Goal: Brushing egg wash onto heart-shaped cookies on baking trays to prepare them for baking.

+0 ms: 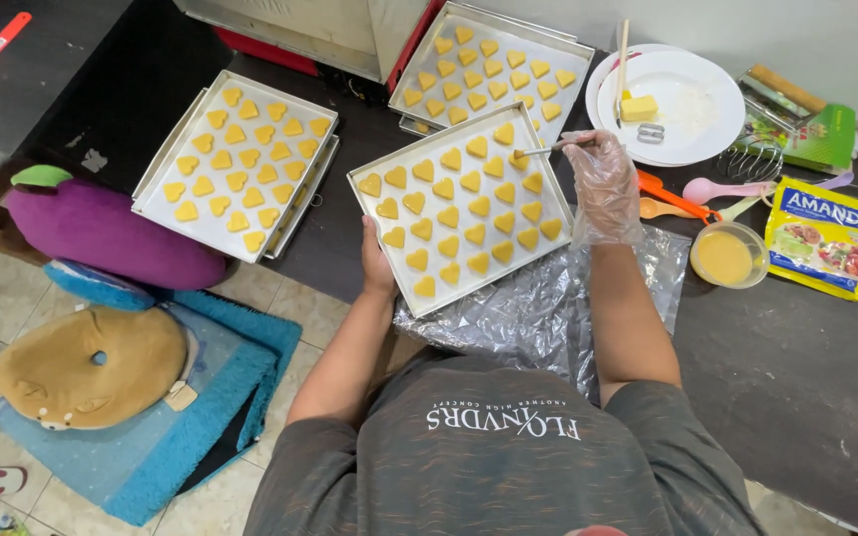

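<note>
Plastic-gloved right hand (603, 184) pinches a thin brush (546, 149), its tip over the far corner of the middle tray (374, 208). Left hand (377, 266), bare, grips that tray's near edge, thumb on the rim. Yellow heart-shaped cookies (449, 218) fill the tray in rows. It rests on the dark desk (796, 377), partly over foil (508, 318). A small cup (728, 255) of yellow glaze stands just right of the right forearm; two more filled trays (235, 164) lie beyond.

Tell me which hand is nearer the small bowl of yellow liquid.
Right. The gloved right hand holds a brush over the far edge of the middle tray, a little left of the bowl. The left hand grips the tray's near-left edge, much farther away.
</note>
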